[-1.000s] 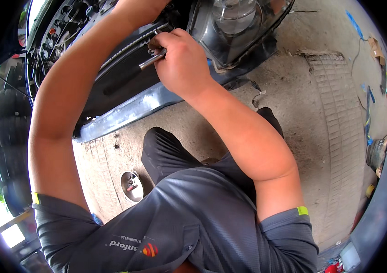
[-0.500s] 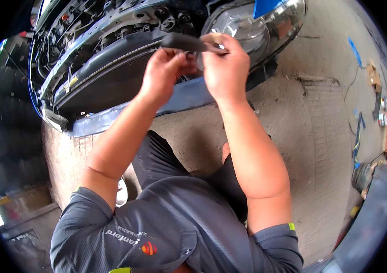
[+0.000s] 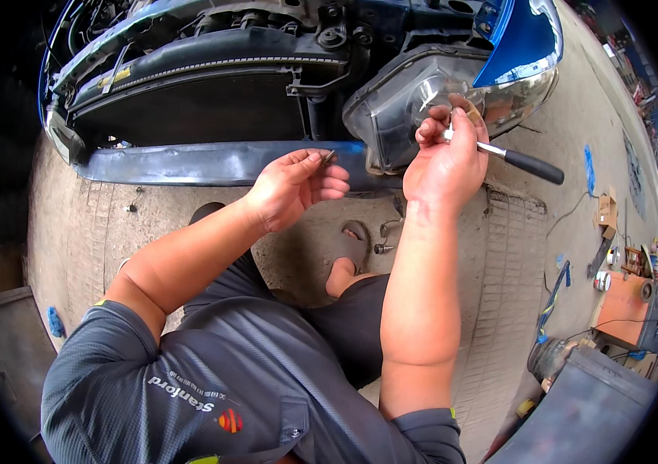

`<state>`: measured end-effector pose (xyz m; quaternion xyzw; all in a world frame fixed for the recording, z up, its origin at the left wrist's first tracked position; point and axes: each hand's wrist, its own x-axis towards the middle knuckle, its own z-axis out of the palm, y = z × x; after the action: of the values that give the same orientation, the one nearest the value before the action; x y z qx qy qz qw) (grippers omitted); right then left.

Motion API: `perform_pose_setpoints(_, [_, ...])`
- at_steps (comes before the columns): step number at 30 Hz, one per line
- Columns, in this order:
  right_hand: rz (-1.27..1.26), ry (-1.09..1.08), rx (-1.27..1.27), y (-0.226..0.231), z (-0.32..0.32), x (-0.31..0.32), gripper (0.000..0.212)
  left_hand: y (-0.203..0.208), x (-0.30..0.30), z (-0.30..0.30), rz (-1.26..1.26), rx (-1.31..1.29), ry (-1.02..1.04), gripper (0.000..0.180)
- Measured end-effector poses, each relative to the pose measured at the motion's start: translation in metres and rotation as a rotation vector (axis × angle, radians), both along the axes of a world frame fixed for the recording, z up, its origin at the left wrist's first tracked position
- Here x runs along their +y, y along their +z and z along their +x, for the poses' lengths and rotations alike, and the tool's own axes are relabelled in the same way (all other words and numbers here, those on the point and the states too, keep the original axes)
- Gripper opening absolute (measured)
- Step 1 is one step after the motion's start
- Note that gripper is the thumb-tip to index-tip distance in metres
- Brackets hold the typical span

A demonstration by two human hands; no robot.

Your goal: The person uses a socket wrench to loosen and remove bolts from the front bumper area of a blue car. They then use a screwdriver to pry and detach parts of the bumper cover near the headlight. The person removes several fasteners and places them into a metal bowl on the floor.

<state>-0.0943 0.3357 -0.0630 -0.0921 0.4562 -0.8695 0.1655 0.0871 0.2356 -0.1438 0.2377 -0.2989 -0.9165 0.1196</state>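
Between the thumb and fingertips of my left hand (image 3: 298,185) is a small bolt-like metal piece (image 3: 329,157); the other fingers are loosely curled. This hand is just in front of the blue-grey bumper beam (image 3: 189,164). My right hand (image 3: 446,166) is closed around a black-handled tool (image 3: 534,166) by its bright metal shaft. The handle sticks out to the right and slightly down, while my fingers cover the tool's head. Behind the right hand is the car's clear headlight (image 3: 383,104), which it partly hides.
A pointed blue body panel (image 3: 526,42) juts over the headlight. The radiator (image 3: 189,112) is behind the beam. On the floor are a small black connector (image 3: 383,248) by my foot and, to the right, a cardboard box (image 3: 607,213). A dark grey panel (image 3: 592,410) stands lower right.
My hands have moved apart, the right one to the right. The tool's handle, which pointed left, now points right. The view has shifted, showing more of the headlight and blue panel.
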Motion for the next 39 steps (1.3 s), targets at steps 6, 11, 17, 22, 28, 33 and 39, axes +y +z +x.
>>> perform_pose_setpoints(6, [0.030,0.011,0.015,0.000,0.003,-0.008,0.020,0.004,0.003,-0.017,0.073,0.082,-0.020,0.025])
perform_pose_setpoints(11, [0.027,0.010,0.017,-0.001,0.002,-0.011,0.020,0.004,0.006,-0.025,0.068,0.087,-0.017,0.024])
perform_pose_setpoints(17, [0.055,0.019,0.035,-0.005,0.000,-0.011,0.022,0.002,0.007,-0.023,0.051,0.057,0.014,0.020])
perform_pose_setpoints(22, [0.065,0.027,0.046,-0.004,0.000,-0.008,0.021,-0.002,0.008,-0.022,0.059,0.108,-0.005,0.019])
perform_pose_setpoints(28, [0.066,0.033,0.063,-0.005,0.001,-0.007,0.021,-0.005,0.013,-0.023,0.027,0.051,-0.031,0.021])
perform_pose_setpoints(33, [0.090,0.041,0.071,-0.007,0.003,-0.009,0.021,-0.010,0.018,-0.016,0.028,0.081,-0.050,0.019])
perform_pose_setpoints(39, [0.096,0.065,0.074,-0.007,0.008,-0.015,0.022,-0.015,0.022,-0.003,0.011,0.058,-0.062,0.012])
